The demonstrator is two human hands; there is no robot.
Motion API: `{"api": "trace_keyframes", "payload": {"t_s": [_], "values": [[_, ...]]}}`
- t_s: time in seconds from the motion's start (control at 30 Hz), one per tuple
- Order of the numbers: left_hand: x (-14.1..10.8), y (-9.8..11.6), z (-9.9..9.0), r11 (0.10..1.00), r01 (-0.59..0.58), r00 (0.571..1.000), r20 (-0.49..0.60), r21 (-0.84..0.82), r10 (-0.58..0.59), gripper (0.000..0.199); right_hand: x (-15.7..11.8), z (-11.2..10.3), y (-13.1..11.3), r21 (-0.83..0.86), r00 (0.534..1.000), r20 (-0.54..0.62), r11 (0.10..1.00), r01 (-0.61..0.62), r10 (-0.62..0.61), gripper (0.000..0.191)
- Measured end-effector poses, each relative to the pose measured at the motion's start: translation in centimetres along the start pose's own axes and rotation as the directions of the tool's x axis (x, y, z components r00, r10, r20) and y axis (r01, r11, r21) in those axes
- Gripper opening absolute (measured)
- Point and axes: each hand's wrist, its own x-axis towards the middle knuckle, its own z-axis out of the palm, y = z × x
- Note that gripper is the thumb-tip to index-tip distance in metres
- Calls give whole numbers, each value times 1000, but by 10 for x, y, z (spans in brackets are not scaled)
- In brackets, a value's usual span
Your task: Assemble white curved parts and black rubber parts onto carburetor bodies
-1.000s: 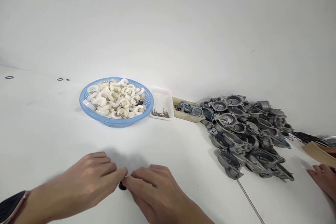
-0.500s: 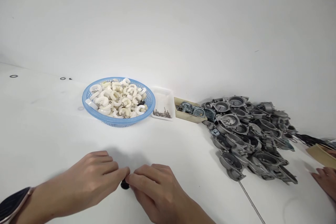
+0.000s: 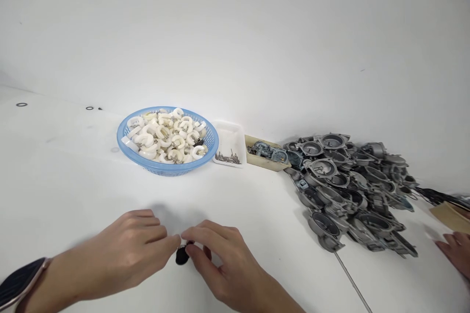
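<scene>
A small black part (image 3: pixel 182 256) is between my two hands, low in the head view, just above the white table. My left hand (image 3: pixel 137 249) is closed, its thumb and forefinger pinched at the part's upper left side. From the right, my right hand (image 3: pixel 223 264) holds the part's upper right side between thumb and forefinger. A blue basket (image 3: pixel 167 171) of white and cream C-shaped pieces stands beyond my hands, beside a white tray (image 3: pixel 229 132) with small metal pins.
A beige bin (image 3: pixel 266 163) with metal parts adjoins a large pile of grey metal housings (image 3: pixel 341 190) at right. A thin rod (image 3: pixel 352 281) extends from the pile. Another person's hand (image 3: pixel 455 252) is at the right edge. Two dark rings lie far left.
My right hand's fingers have lifted and spread slightly, and more of the black part shows between my hands. The view has shifted slightly.
</scene>
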Motion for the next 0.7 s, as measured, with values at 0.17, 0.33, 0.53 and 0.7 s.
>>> {"api": "trace_keyframes", "payload": {"t_s": [0.17, 0.33, 0.53, 0.7], "values": [[2, 0, -1, 1000, -3, 1000, 23, -4, 3, 22, 1, -1, 0, 57, 999, 20, 998, -37, 36, 26], [5, 2, -2, 1000, -2, 1000, 24, 10, 2, 23, 1, -1, 1, 86, 994, 41, 991, -103, 99, 22], [5, 3, -3, 1000, -9, 1000, 25, 23, 9, 16, 2, 0, 2, 161, 989, 1, 976, -148, 150, 25], [7, 5, -5, 998, -39, 999, 11, 49, 39, 19, 2, 0, 2, 167, 983, 0, 969, -181, 183, 25]]}}
